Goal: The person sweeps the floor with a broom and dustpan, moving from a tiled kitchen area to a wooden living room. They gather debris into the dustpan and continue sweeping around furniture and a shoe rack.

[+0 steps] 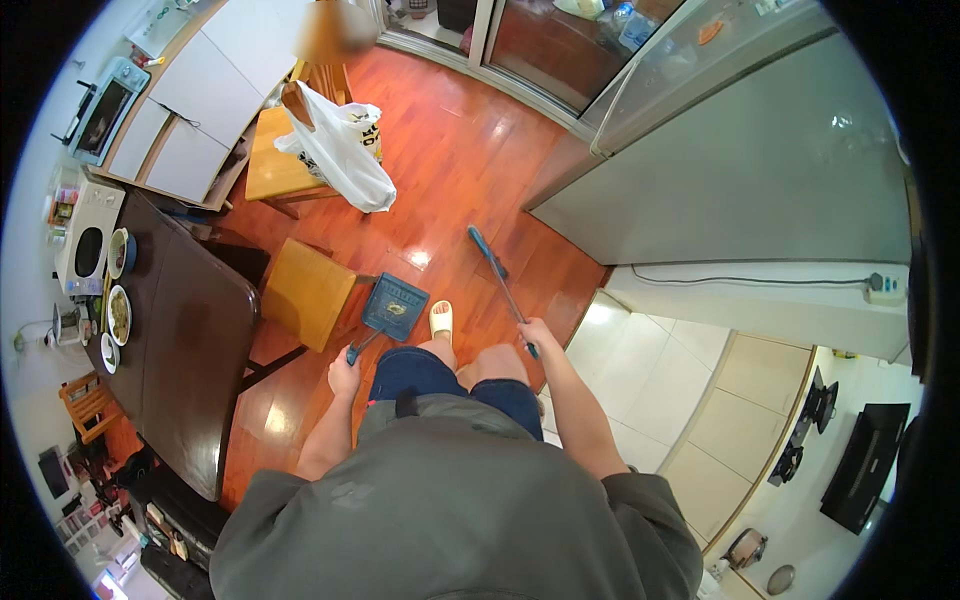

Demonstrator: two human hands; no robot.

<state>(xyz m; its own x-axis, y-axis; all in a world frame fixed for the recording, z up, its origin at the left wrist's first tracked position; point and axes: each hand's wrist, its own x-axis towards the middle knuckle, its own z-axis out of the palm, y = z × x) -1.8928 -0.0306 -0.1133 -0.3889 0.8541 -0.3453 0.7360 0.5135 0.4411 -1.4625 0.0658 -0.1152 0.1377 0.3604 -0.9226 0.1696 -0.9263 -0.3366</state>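
Observation:
My left hand (344, 373) is closed around the handle of a dark blue long-handled dustpan (395, 307), whose pan is low over or on the wooden floor (450, 150), beside a wooden chair. Some light-coloured debris seems to lie in the pan. In my right hand (537, 337) is the handle of a broom (489, 253); its blue head points away from me, to the right of the dustpan. Whether the broom head touches the floor, I cannot tell. My foot in a pale slipper (442, 320) stands between the two tools.
A wooden chair (309, 292) is tucked by the dark dining table (187, 330) at left. Farther off, a white plastic bag (345, 161) hangs over another chair (277, 161). A large grey refrigerator-like panel (735, 172) stands at right, near a tiled kitchen floor (637, 360).

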